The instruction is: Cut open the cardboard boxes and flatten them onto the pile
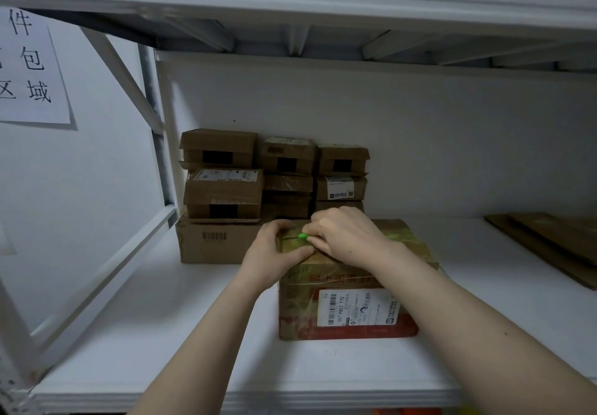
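The box [347,301] in hand stands on the white shelf [161,334], near its front edge and roughly central. It is upright, and its top is sealed with glossy tape. A white shipping label [358,306] faces the person.

The left hand [274,246] grips the box's top left corner, fingers curled over the top and thumb along the near edge. In my judgement this grip braces the box so it does not slide under the cut.

The right hand [345,237] is closed round a small green cutter [303,236], whose tip rests on the box top close to the left hand. The blade itself is too small to make out. The tool appears to be set along the taped seam, so the step is judged to be the opening cut. No flap is raised yet.

Risk noted: the cutter tip lies just beside the left fingers, so a slip toward them could cause injury.

Behind the box, against the back wall, stands a stack of small boxes [226,188]. Part of the stack rests on a larger carton [213,243] marked with a barcode. These are judged to be waiting their turn.

Well apart to the right, flat cardboard sheets [555,240] lie on the same shelf. This is presumably the pile that receives flattened boxes.

A paper sign [29,68] hangs on the left wall.
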